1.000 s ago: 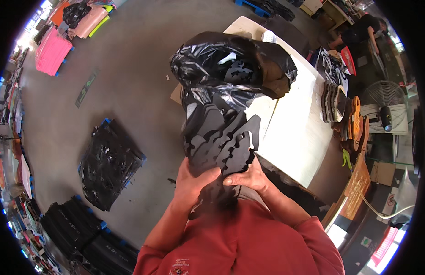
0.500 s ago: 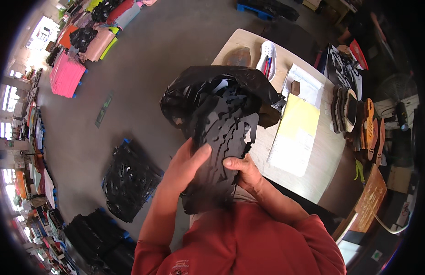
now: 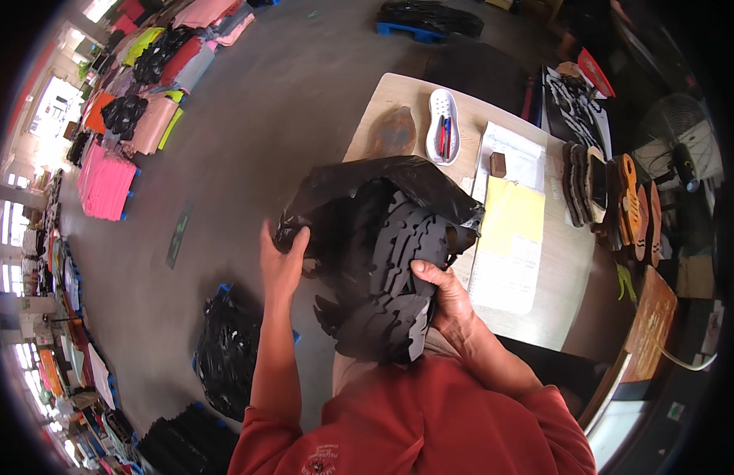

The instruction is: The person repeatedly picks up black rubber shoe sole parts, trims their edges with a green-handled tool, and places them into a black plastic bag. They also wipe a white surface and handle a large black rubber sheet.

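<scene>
In front of my body is a stack of black die-cut sheet pieces [image 3: 402,249] with notched, wavy edges. The far part of the stack sits inside a black plastic bag [image 3: 335,190]. My left hand [image 3: 284,257] pinches the bag's left rim between thumb and fingers. My right hand [image 3: 446,297] is closed round the right side of the stack, its thumb on top and its fingers hidden underneath. Nearer to me, some pieces fan out over my lap. How far the pieces reach into the bag is hidden.
The wooden table [image 3: 557,317] on the right bears a notebook [image 3: 505,245], a brown block [image 3: 497,165], a white shoe sole [image 3: 443,127] holding pens, and several sole-shaped pieces [image 3: 596,186]. Black bundles [image 3: 228,348] lie on pallets at left. A wooden chair back [image 3: 650,328] stands lower right.
My left hand has left the stack and moved left and up onto the bag's rim. The stack has bent and fanned apart near my lap. My right hand stays on its right side.
</scene>
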Demonstrator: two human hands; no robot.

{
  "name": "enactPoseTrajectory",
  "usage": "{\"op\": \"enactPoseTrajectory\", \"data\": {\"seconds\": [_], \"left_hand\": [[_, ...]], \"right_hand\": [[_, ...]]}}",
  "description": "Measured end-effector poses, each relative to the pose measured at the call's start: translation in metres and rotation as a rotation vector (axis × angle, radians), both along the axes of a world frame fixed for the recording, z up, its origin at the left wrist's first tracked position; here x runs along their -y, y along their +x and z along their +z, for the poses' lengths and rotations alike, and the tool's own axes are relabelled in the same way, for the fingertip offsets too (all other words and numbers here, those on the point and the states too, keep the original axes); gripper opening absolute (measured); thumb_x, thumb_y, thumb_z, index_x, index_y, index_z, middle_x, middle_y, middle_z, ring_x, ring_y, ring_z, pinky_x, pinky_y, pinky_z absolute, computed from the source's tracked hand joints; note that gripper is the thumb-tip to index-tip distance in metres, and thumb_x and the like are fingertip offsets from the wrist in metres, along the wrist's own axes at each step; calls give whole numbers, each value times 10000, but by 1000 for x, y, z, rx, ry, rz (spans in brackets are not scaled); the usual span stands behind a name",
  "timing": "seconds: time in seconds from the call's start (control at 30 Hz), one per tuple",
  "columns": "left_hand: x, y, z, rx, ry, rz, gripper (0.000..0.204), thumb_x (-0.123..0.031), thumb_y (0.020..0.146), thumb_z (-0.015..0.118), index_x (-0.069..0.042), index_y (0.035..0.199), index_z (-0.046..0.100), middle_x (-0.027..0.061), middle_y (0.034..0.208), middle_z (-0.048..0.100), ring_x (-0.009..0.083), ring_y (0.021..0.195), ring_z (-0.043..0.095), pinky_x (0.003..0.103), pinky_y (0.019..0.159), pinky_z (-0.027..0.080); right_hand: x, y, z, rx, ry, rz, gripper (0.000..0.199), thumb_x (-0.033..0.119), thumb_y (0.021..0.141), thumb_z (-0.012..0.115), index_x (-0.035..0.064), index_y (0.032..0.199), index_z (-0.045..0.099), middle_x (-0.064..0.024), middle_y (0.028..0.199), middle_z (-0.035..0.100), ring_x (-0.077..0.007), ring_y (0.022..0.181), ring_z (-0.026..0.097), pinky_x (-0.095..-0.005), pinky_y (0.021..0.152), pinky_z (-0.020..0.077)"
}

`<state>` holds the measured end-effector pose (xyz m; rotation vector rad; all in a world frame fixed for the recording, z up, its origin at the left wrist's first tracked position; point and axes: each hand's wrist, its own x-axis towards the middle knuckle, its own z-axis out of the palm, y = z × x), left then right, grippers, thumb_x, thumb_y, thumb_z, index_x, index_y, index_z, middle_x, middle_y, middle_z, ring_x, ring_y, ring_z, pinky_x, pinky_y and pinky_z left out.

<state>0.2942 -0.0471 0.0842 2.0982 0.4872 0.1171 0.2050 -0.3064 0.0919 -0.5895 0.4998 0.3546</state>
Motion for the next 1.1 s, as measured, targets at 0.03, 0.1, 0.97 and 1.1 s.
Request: {"op": "enactPoseTrajectory", "data": {"seconds": [0.03, 0.1, 0.97, 1.1], "left_hand": [[-5, 5, -6, -56, -134, -36, 534, -224, 951, 754, 41, 1385, 591, 176, 1292, 671, 256, 1181, 643, 379, 1035, 486], [-13, 8, -16, -272, -403, -87, 382, -195, 947, 751, 28, 1253, 696, 104, 1108, 745, 184, 1007, 689, 330, 893, 537], [-32, -6, -72, -216, -1655, -98, 139, -81, 988, 666, -58, 1116, 616, 78, 1024, 723, 208, 910, 690, 384, 834, 574], [-39, -8, -87, 48, -314, -481, 203, -72, 893, 699, -14, 1054, 590, 103, 922, 707, 183, 870, 671, 325, 811, 538]], "right_hand": [[-1, 3, 0, -38, 12, -8, 633, 250, 841, 853, 29, 1379, 604, -119, 1266, 708, -295, 1130, 696, -457, 1034, 564], [-5, 11, 2, -81, 7, -66, 615, 264, 851, 845, 28, 1370, 615, -131, 1262, 716, -307, 1122, 702, -465, 1035, 563], [-18, 106, 12, 101, 218, -487, 348, 263, 996, 714, 29, 1252, 692, -146, 1173, 763, -300, 1032, 752, -475, 951, 614], [-18, 109, 7, 181, 211, -475, 374, 240, 979, 737, 29, 1281, 672, -133, 1217, 744, -302, 1081, 724, -457, 979, 595]]}}
